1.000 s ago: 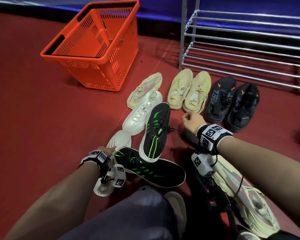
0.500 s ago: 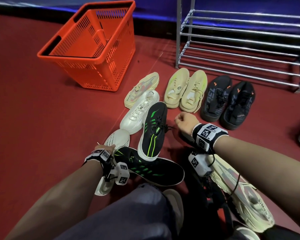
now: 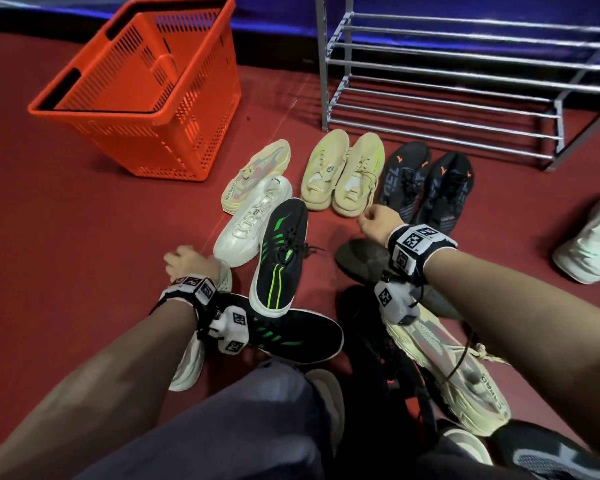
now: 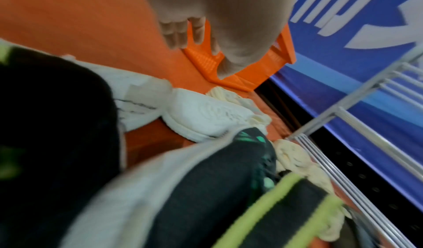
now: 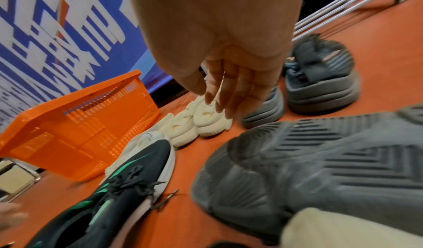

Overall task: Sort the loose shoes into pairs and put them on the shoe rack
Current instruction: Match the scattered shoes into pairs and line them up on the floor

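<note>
Left hand: lifted off the white sole-up shoe it rested on half a second ago, now up beside the heel of the white sneaker; fingers loosely extended, holding nothing.

Right hand: risen slightly above the upturned grey-soled shoe; fingers hang relaxed and empty.

Shoes, on the red floor, positions unchanged:
- yellow pair, side by side before the shoe rack;
- black-and-orange pair, just right of it;
- two black-and-green shoes, one lying on the other, unaligned;
- one cream patterned shoe by the orange basket, its match under the right forearm.

Rack shelves hold no shoes.
</note>
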Action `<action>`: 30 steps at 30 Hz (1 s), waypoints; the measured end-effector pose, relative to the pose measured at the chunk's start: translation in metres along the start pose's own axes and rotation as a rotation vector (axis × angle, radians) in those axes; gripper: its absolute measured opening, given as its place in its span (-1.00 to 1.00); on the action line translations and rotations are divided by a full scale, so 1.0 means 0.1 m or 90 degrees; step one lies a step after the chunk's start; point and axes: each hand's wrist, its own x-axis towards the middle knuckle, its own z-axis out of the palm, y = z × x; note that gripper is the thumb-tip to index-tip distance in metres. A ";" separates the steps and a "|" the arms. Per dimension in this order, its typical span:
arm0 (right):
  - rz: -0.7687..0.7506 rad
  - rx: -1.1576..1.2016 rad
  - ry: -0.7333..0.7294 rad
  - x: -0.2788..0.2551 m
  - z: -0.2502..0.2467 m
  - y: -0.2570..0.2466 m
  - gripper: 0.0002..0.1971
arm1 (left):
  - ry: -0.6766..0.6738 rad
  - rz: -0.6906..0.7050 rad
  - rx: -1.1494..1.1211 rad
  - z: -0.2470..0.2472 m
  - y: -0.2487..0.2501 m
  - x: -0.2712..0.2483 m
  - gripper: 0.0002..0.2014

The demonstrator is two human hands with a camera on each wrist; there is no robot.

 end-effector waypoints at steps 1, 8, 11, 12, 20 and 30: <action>0.011 -0.012 0.004 -0.01 -0.04 0.08 -0.86 | -0.004 0.027 -0.014 0.02 0.09 0.00 -0.59; 0.083 -0.089 -0.015 -0.08 -0.34 0.61 -0.67 | -0.130 0.184 -0.038 0.23 0.56 -0.17 -0.58; 0.097 -0.100 -0.017 -0.12 -0.38 0.60 -0.71 | -0.138 0.229 -0.040 0.17 0.64 -0.19 -0.61; 0.097 -0.095 -0.014 -0.12 -0.37 0.55 -0.73 | -0.141 0.250 -0.041 0.16 0.66 -0.17 -0.62; 0.008 0.075 -0.002 0.16 -0.03 -0.26 -0.89 | -0.162 0.273 0.037 0.05 0.79 0.30 -0.64; -0.073 0.114 -0.067 0.43 0.41 -1.01 -0.82 | -0.315 0.296 0.143 0.39 0.84 1.15 -0.44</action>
